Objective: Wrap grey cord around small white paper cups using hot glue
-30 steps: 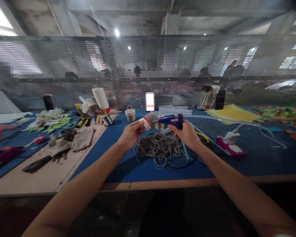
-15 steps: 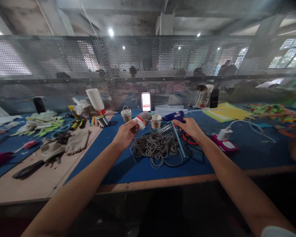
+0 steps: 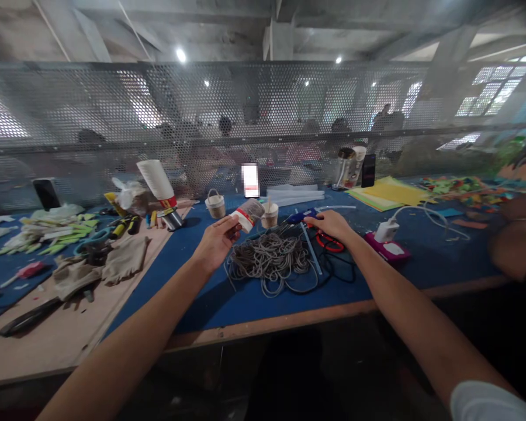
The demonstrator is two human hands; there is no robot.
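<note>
My left hand (image 3: 216, 241) is closed round a small paper cup (image 3: 246, 214) with a red band, partly wrapped in grey cord, held just above the blue mat. My right hand (image 3: 328, 225) lies over the handle of a blue glue gun (image 3: 301, 216) that is low at the mat, its nozzle pointing left toward the cup. Below both hands sits a tangled pile of grey cord (image 3: 269, 261). A small cord-wrapped cup (image 3: 269, 215) stands just right of the held cup.
A little basket (image 3: 214, 205) and a tilted stack of paper cups (image 3: 156, 182) stand behind. Gloves (image 3: 100, 269), tools and green cut-outs lie left. A pink power strip with charger (image 3: 386, 242), red scissors (image 3: 328, 241), yellow sheets (image 3: 392, 193) lie right. Another person's arm (image 3: 511, 242) shows far right.
My right hand has lowered the glue gun from in front of the cup down to the mat on the right. The left hand keeps hold of the cup. The view has swung right.
</note>
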